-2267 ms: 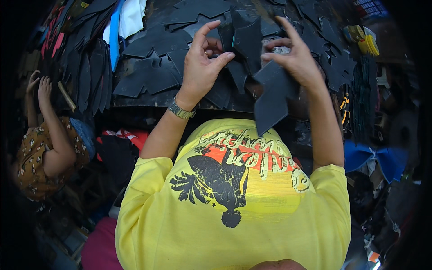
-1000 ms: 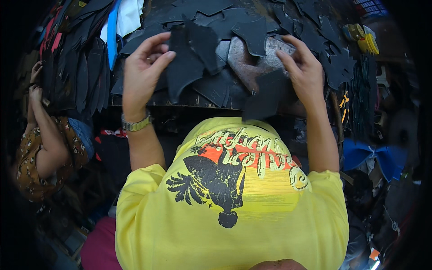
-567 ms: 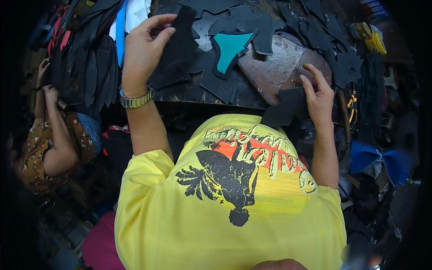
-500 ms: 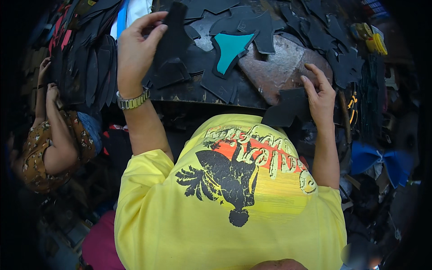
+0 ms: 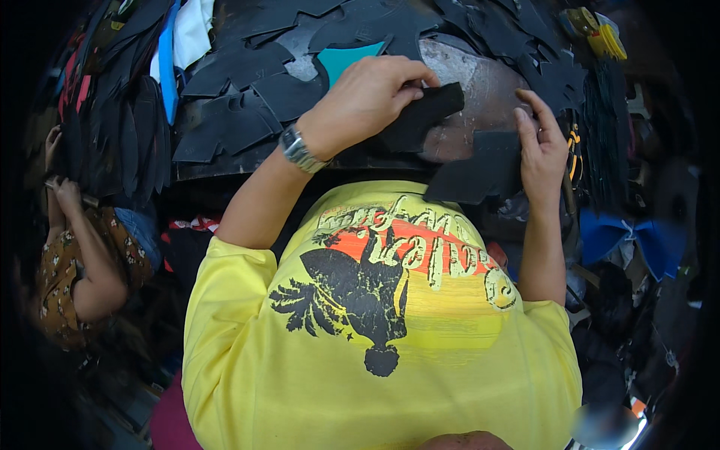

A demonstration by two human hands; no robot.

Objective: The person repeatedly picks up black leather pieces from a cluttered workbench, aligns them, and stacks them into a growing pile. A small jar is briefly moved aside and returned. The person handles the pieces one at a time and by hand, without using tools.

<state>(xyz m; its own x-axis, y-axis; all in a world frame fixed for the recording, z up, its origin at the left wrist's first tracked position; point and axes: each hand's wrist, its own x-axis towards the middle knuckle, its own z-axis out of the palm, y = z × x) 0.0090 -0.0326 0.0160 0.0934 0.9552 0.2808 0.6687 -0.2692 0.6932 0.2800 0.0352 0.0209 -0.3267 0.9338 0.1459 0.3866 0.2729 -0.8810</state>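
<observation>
My left hand (image 5: 367, 101), with a metal watch on its wrist, pinches a black cut-out piece (image 5: 426, 118) by its upper edge between thumb and fingers. That piece hangs over the brown, worn board (image 5: 480, 82) on the bench. To the right, my right hand (image 5: 544, 154) grips another black cut-out piece (image 5: 480, 169) at its right side, over the bench's front edge and close to my yellow shirt. Its lower fingers are partly hidden. A teal-faced piece with a black border (image 5: 345, 58) lies beyond my left hand, which partly covers it.
Flat black cut-outs (image 5: 232, 105) overlap across the bench, with stacks of dark pieces (image 5: 124, 142) at the left. Yellow tape rolls (image 5: 607, 41) and orange-handled pliers (image 5: 574, 154) are at the right. Another person's arm (image 5: 94, 262) is at far left.
My left hand has moved right and nearer with its black piece, from the left of the teal piece to beside my right hand. My right hand keeps its piece. The view has shifted slightly.
</observation>
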